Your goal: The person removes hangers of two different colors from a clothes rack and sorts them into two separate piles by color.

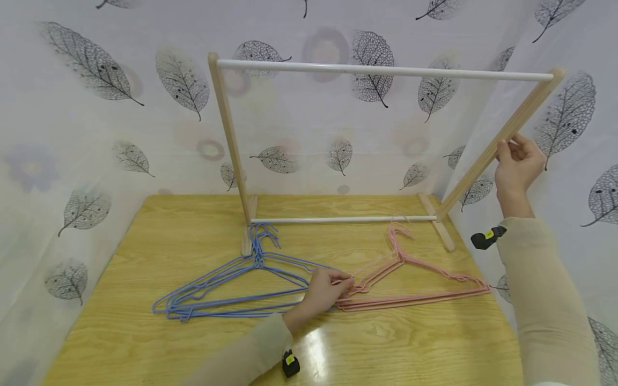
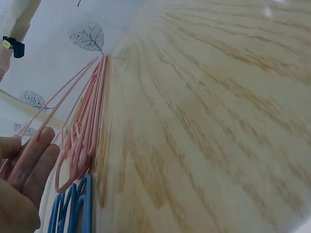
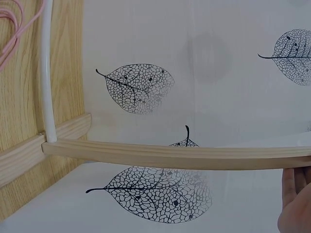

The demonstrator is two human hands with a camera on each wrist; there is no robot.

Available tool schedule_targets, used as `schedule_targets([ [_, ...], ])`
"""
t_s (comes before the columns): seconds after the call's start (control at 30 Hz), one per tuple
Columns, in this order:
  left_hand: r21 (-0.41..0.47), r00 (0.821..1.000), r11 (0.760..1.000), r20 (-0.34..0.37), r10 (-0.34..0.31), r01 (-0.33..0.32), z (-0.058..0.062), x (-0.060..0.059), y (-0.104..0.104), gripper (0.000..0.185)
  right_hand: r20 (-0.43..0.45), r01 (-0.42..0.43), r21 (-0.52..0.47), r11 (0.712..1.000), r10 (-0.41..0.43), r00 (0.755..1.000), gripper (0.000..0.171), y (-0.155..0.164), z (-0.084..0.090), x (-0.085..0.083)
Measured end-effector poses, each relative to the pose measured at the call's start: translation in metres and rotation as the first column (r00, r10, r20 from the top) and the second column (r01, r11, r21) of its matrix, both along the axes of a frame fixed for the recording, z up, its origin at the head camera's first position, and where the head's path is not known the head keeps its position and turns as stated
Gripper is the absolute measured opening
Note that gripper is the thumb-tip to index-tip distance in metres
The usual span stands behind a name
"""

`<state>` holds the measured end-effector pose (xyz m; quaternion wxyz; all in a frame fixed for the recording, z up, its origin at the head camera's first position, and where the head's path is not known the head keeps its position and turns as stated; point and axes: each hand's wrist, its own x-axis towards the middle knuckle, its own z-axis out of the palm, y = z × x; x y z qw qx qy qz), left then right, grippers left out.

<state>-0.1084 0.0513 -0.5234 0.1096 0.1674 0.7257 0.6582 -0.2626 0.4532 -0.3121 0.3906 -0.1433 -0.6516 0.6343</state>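
A stack of pink wire hangers lies flat on the wooden table, with a stack of blue wire hangers to its left. My left hand pinches the left end of the pink hangers; in the left wrist view a pink wire runs between the thumb and fingers of my left hand, with the blue wires just below. My right hand grips the slanted right post of the wooden rack. The right wrist view shows that post with my fingertips under it.
The rack stands at the back of the table, with a white top rod and a white lower rod just behind the hanger hooks. Leaf-printed white cloth walls the table on three sides. The rack's right foot is near the table's right edge.
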Motion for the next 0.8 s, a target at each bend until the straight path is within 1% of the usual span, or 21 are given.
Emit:
schedule_targets([
  [0.1,-0.049,0.999,0.998,-0.004,0.048,-0.048,-0.005,-0.001,0.007,0.018,-0.003,-0.001,0.002,1.0,0.001,1.0,0.024,0.0,-0.001,0.0],
  [0.17,-0.045,0.998,0.998,0.033,0.052,-0.05,-0.007,-0.002,0.012,0.018,-0.008,0.003,0.005,1.0,-0.003,1.0,0.024,0.001,-0.002,0.0],
  [0.23,-0.018,0.996,0.999,0.075,0.037,-0.036,-0.009,-0.002,0.015,0.018,-0.012,0.005,0.006,1.0,-0.005,1.0,0.023,0.002,-0.002,-0.001],
  [0.3,-0.015,0.995,0.999,0.095,0.032,-0.031,-0.009,-0.001,0.019,0.018,-0.015,0.007,0.003,1.0,-0.007,1.0,0.023,0.002,-0.002,-0.002],
  [0.33,-0.019,0.995,0.999,0.092,0.031,-0.029,-0.009,-0.001,0.02,0.018,-0.016,0.008,0.001,1.0,-0.007,1.0,0.023,0.003,-0.002,-0.002],
  [0.37,-0.038,0.997,0.999,0.074,0.038,-0.035,-0.008,0.0,0.021,0.017,-0.017,0.008,0.0,1.0,-0.008,1.0,0.023,0.003,-0.002,-0.003],
  [0.47,-0.149,0.996,0.985,-0.032,0.082,-0.086,-0.007,0.001,0.023,0.015,-0.027,0.006,-0.009,1.0,-0.006,1.0,0.023,0.004,-0.003,-0.003],
  [0.53,-0.222,0.988,0.967,-0.109,0.106,-0.129,-0.007,0.002,0.024,0.014,-0.031,0.007,-0.01,1.0,-0.008,0.999,0.022,0.004,-0.003,-0.003],
  [0.6,-0.273,0.977,0.948,-0.174,0.12,-0.165,-0.007,0.002,0.025,0.012,-0.028,0.009,-0.005,1.0,-0.009,1.0,0.022,0.003,-0.003,-0.003],
  [0.67,-0.271,0.972,0.946,-0.198,0.123,-0.175,-0.006,0.003,0.026,0.01,-0.026,0.009,0.003,1.0,-0.009,1.0,0.023,0.003,-0.003,-0.003],
  [0.8,-0.19,0.976,0.969,-0.178,0.123,-0.157,-0.005,0.001,0.026,0.011,-0.02,0.017,0.035,0.999,-0.016,1.0,0.023,0.001,-0.002,-0.003],
])
